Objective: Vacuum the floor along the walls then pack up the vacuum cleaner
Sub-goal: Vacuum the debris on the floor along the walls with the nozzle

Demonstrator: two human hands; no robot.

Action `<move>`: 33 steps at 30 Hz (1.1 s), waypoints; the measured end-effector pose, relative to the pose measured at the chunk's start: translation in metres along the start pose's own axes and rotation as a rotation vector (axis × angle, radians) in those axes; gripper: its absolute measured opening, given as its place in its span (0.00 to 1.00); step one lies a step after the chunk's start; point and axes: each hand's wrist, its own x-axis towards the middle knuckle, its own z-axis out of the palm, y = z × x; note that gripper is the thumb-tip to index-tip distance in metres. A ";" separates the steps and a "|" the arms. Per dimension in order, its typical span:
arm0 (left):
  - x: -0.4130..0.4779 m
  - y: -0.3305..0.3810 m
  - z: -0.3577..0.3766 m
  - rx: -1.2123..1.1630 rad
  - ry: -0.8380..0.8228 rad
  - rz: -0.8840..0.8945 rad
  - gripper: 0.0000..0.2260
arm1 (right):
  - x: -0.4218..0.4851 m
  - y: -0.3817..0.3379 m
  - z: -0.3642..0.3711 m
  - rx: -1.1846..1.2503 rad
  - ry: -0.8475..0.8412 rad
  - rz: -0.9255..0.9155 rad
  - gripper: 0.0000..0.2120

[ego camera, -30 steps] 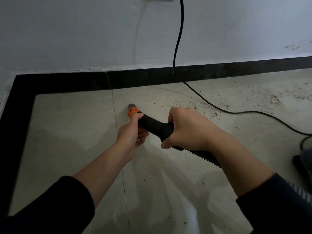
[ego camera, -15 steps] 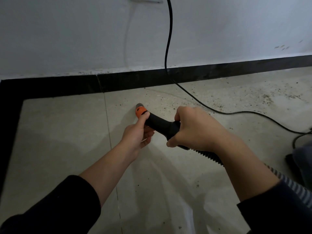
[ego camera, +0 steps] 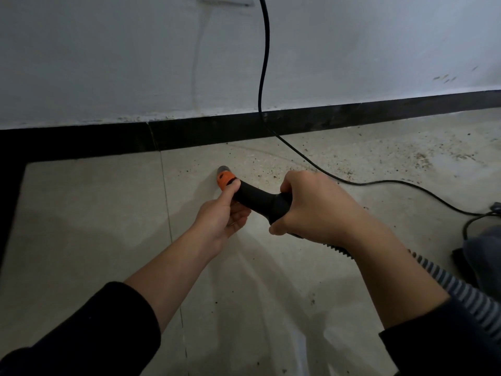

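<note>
Black curved vacuum handle (ego camera: 260, 199) with orange collar has moved right, farther from the floor's tile seam (ego camera: 166, 199); left hand (ego camera: 222, 218) and right hand (ego camera: 317, 210) still grip it.

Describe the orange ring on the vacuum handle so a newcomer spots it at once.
Find the black skirting strip under the white wall, then the pale tiled floor before it. There the left hand and right hand grip a curved black plastic vacuum handle; the orange ring sits near its far end, beside the left thumb, the only bright colour in view.
</note>
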 end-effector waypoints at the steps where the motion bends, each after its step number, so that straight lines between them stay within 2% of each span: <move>1: 0.000 0.000 -0.001 -0.007 -0.008 0.000 0.18 | 0.000 0.000 0.001 -0.001 0.003 -0.006 0.22; 9: 0.001 0.007 -0.007 -0.074 -0.026 -0.010 0.19 | 0.002 -0.002 0.010 -0.009 0.059 -0.083 0.18; 17: 0.005 0.008 -0.013 -0.043 0.017 0.015 0.21 | -0.012 -0.010 0.028 -0.179 0.175 -0.204 0.16; 25: 0.002 0.006 0.001 -0.046 -0.012 -0.019 0.20 | -0.022 -0.002 0.029 -0.255 0.254 -0.195 0.22; 33: -0.001 0.009 -0.006 -0.081 -0.042 -0.054 0.20 | -0.022 0.002 0.040 -0.219 0.357 -0.223 0.20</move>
